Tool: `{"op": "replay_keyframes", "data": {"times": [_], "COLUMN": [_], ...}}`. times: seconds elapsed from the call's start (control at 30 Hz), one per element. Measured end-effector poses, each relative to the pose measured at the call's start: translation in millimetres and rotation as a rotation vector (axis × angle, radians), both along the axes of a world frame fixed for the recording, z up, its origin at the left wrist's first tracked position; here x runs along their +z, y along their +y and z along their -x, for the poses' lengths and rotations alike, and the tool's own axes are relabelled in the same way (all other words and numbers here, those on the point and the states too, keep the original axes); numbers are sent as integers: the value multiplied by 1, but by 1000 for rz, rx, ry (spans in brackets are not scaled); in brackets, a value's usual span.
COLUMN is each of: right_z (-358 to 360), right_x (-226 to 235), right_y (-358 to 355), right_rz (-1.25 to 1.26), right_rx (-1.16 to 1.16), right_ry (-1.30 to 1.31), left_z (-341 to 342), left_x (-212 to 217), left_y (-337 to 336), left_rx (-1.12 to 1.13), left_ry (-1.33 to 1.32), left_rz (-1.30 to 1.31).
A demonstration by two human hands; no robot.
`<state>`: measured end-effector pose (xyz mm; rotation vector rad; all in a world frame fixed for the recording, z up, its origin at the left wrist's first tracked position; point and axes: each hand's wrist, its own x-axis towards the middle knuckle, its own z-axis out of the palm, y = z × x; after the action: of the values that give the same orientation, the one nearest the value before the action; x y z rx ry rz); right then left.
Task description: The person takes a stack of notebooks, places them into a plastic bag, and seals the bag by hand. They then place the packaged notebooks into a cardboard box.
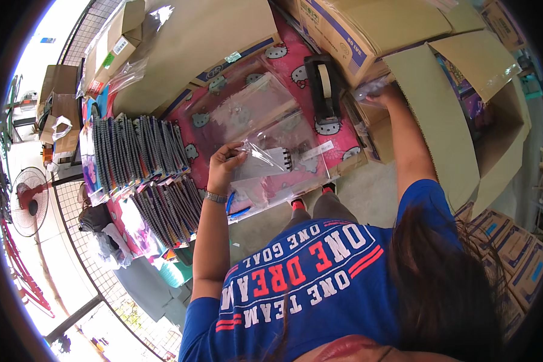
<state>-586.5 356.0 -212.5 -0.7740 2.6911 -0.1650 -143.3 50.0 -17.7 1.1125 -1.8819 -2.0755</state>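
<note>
Clear plastic film (258,153), glossy and creased, hangs from the left hand (226,159), whose thumb and fingers pinch it above the near part of the pink patterned worktop (193,120). Just beyond the pinch, a white pad (260,169) with a black coil along its right edge lies under or within the film; which of the two, I cannot tell. Off to the right, the right hand (387,95) reaches in beside the cardboard boxes, with crumpled clear plastic (371,90) at its fingers; whether it grips that plastic, I cannot tell. A black tape dispenser (315,72) stands between the hands, toward the far side. Spiral-bound notebooks (139,148) are packed in two rows left of the left hand, and blue pens (240,212) lie near its wrist, by the worktop's near edge.
</note>
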Motion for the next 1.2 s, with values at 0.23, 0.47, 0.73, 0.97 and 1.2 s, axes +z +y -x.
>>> {"op": "replay_keyframes", "data": {"times": [0.23, 0.47, 0.73, 0.97, 1.2], "right_z": [-64, -157, -239, -243, -213], "right_x": [37, 68, 70, 50, 213], "right_y": [-9, -61, -81, -100, -225], "right_rz": [415, 965, 1510, 1351, 299], "right_rx": [-399, -709, -726, -541, 752], "right_ry": [130, -1037, -617, -1695, -954], "left_z": [3, 8, 2, 8, 9], "left_x": [2, 5, -1, 1, 6], "left_y": [4, 3, 1, 1, 2], "left_rx": [7, -29, -33, -40, -41], "left_ry": [6, 11, 23, 51, 40], "left_rz": [18, 21, 15, -29, -5]}}
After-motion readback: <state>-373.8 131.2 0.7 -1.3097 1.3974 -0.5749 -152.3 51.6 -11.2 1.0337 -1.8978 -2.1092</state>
